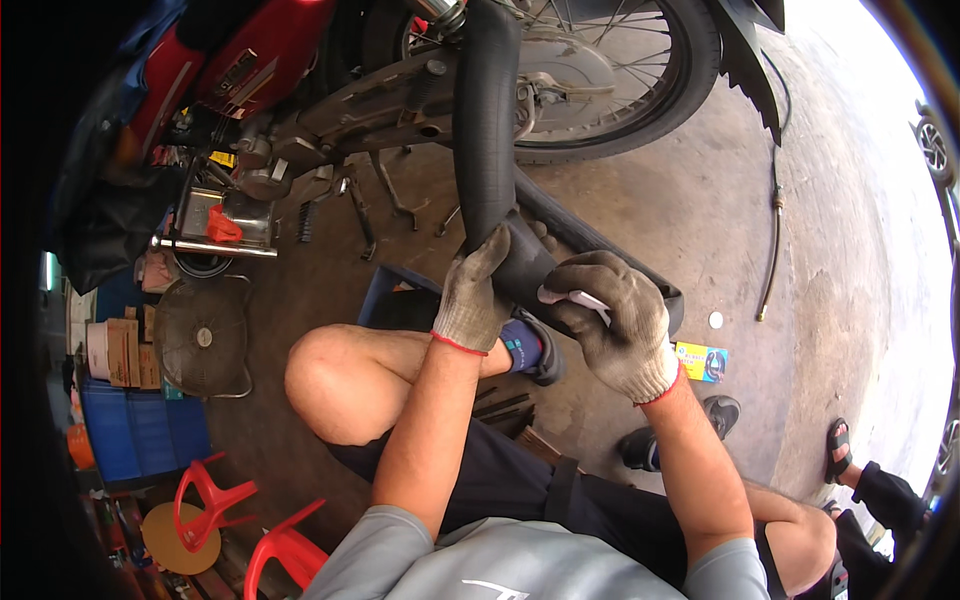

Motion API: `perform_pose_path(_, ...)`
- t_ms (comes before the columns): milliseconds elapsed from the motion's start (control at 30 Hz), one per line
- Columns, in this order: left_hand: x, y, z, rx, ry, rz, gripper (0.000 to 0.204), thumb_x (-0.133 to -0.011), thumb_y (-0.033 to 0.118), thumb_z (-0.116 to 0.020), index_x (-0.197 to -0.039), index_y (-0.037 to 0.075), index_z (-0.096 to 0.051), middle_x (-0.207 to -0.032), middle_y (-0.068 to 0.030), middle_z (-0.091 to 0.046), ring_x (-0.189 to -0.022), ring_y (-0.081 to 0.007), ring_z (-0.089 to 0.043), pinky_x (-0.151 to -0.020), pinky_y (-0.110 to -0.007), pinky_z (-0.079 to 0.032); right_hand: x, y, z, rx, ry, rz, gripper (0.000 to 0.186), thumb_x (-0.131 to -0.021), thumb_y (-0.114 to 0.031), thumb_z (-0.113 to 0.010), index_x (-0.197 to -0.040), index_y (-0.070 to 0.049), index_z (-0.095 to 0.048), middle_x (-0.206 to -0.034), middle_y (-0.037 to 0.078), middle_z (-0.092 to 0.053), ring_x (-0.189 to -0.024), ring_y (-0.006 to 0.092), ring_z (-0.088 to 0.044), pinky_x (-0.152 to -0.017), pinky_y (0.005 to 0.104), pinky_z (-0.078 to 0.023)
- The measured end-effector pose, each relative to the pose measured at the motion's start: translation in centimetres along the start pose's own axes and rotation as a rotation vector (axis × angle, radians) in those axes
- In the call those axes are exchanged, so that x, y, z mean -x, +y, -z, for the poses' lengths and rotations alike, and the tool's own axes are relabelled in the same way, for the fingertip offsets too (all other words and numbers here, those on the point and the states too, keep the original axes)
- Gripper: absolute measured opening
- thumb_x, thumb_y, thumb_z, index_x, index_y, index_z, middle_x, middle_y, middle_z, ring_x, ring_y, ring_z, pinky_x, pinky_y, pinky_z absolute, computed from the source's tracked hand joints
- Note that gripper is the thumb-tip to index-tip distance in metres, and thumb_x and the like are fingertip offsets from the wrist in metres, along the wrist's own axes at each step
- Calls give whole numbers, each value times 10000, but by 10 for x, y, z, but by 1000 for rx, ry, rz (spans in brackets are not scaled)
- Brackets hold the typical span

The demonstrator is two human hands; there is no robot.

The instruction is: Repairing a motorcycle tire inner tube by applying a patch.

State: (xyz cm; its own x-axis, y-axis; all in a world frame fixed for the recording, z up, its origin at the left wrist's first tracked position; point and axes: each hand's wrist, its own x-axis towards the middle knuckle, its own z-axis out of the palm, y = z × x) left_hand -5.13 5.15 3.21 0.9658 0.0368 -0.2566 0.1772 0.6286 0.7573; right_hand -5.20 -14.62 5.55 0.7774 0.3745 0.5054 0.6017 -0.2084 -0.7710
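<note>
Plainly — tube [486, 130] through left grip [475, 288].

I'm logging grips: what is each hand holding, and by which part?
The left hand grips the black inner tube near its lower bend; the right hand holds a small pale object, its gripped part hidden.

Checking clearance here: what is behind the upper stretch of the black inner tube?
Behind the black inner tube, a spoked wheel shows to its right and a long dusty motorcycle part to its left. Whatever lies directly behind it is covered.
</note>
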Motion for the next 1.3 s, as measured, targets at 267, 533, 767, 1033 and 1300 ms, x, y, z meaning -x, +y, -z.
perform_pose_path(267, 2, 1, -3, -12, 22, 0, 612, -924, 344, -779, -1377, 6, -544, -1187, -140, -663, -1098, -257, -664, -1005, -404, -532, -5, -5, 1, -43, 45, 15, 209, -831, 36, -699, -1027, -34, -704, -1013, 137, -726, -953, 329, -706, -856, 393, -551)
perform_pose_path(533, 1, 0, -2, 20, -10, -10, 588, -935, 336, -768, -1372, 10, -547, -1179, -138, -667, -1098, -255, -665, -993, -399, -536, -2, -2, 2, -152, 112, -115, 238, -852, 50, -685, -1080, -19, -677, -1050, 127, -729, -975, 272, -709, -871, 361, -547)
perform_pose_path(767, 1, -1, 2, -18, -19, -26, 602, -951, 379, -744, -1388, 20, -537, -1221, -154, -651, -1136, -261, -643, -1005, -396, -519, -3, 1, 3, -133, 134, -330, 240, -882, 46, -662, -1114, -16, -673, -1054, 117, -724, -1002, 237, -705, -903, 347, -548)
perform_pose_path(1033, 1, -1, 3, -41, 7, -10, 620, -961, 385, -733, -1403, 6, -519, -1217, -165, -651, -1120, -272, -655, -1001, -399, -526, -5, 8, 0, -282, 171, -516, 192, -943, -10, -641, -1130, -21, -679, -1066, 97, -740, -966, 174, -705, -866, 316, -564)
perform_pose_path(1300, -3, -5, 7, 16, 9, -23, 579, -938, 325, -776, -1351, -1, -535, -1169, -176, -669, -1036, -257, -673, -927, -390, -558, -7, 13, 2, -443, 196, -581, 201, -968, -59, -640, -1158, -4, -675, -1019, 86, -752, -928, 150, -710, -844, 305, -581)
